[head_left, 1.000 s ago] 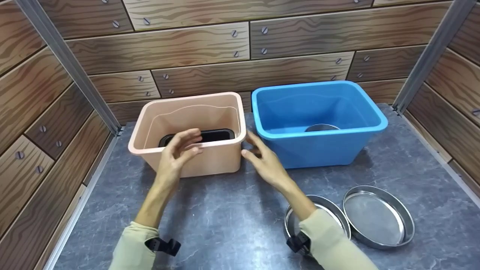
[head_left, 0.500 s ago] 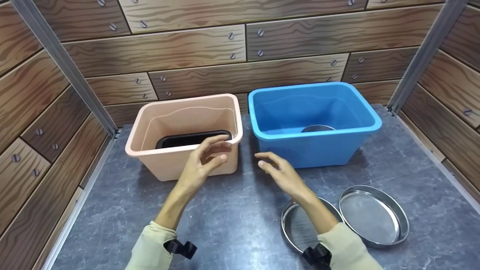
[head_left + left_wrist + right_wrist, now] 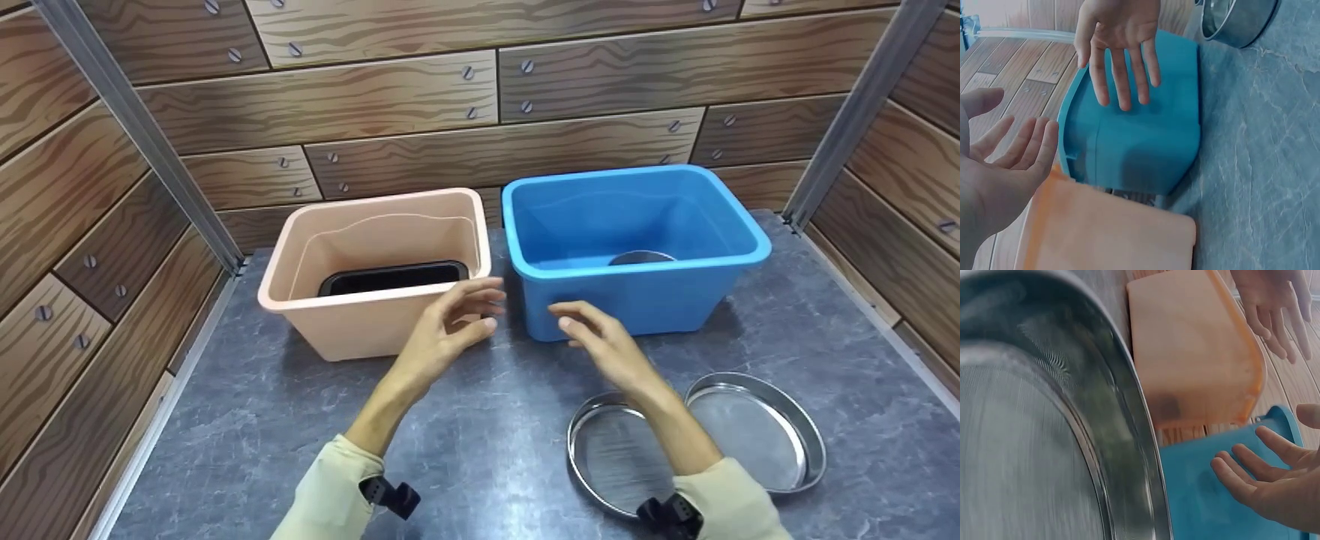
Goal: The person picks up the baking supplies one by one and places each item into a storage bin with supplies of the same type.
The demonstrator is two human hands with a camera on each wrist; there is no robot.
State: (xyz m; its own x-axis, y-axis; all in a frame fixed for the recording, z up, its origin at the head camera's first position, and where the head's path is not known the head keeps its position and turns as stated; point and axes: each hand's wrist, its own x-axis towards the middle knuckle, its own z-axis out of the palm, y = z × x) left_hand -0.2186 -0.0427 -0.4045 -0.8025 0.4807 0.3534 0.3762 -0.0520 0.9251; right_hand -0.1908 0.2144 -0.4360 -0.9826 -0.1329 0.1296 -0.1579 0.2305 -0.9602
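Note:
My left hand (image 3: 450, 330) hovers before the right front corner of the peach bin (image 3: 352, 326), fingers loosely bent around nothing. In front of the blue bin (image 3: 645, 300) my right hand (image 3: 611, 349) is held in the air, also holding nothing. The left wrist view shows both palms facing each other, the right hand (image 3: 1123, 50) across from the left hand (image 3: 1005, 169). Below my right forearm lies a round metal sieve (image 3: 615, 457), which also looms close in the right wrist view. A second round sieve (image 3: 750, 431) lies beside it, partly hidden by the forearm.
A black tray (image 3: 390, 277) lies inside the peach bin. Within the blue bin a round metal rim (image 3: 641, 257) shows, mostly hidden by the front wall. Wood-patterned walls (image 3: 390, 97) enclose the grey marbled table (image 3: 247, 435) at the back and sides.
My left hand has moved right, from over the peach bin's front rim to its right corner. My right hand has drawn right and toward me, away from the gap between the bins.

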